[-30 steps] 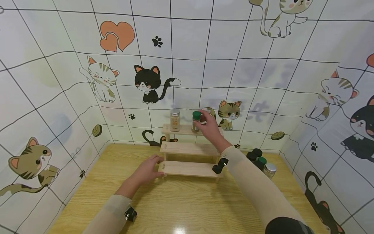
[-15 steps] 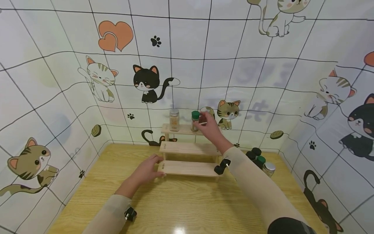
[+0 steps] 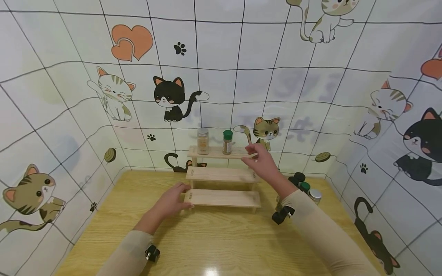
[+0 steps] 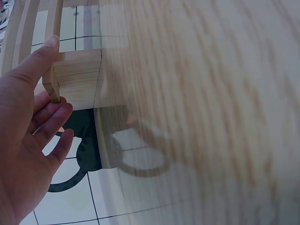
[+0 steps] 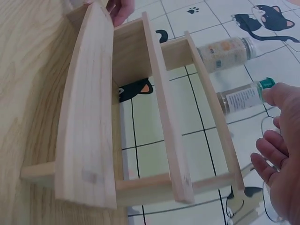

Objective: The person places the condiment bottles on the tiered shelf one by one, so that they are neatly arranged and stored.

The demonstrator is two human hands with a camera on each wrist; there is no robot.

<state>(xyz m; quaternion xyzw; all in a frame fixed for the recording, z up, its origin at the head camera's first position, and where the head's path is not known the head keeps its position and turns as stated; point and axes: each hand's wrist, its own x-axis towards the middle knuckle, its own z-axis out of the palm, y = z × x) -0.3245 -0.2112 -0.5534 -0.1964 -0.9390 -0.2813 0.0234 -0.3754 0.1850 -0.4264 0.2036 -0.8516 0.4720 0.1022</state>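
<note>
A three-tier wooden shelf rack (image 3: 222,174) stands on the table. On its top tier are a silver-lidded clear jar (image 3: 203,142) and, right of it, a green-capped spice jar (image 3: 227,145), both upright. My left hand (image 3: 170,201) holds the rack's left end at the bottom tier; in the left wrist view, its thumb and fingers (image 4: 52,117) lie on either side of the board's end. Near the top tier's right end hovers my right hand (image 3: 261,161), fingers loosely bent, holding nothing. The right wrist view shows its thumb close to the green cap (image 5: 267,83).
Several more jars with black, green and silver lids (image 3: 315,194) stand on the table right of the rack, partly hidden by my right forearm. A cat-printed tile sheet (image 3: 221,88) rises behind and at both sides of the wood-grain table (image 3: 207,237).
My right hand has let go of the green-capped spice jar and moved right and down. That jar stays standing on the top tier. My left hand keeps its place on the rack.
</note>
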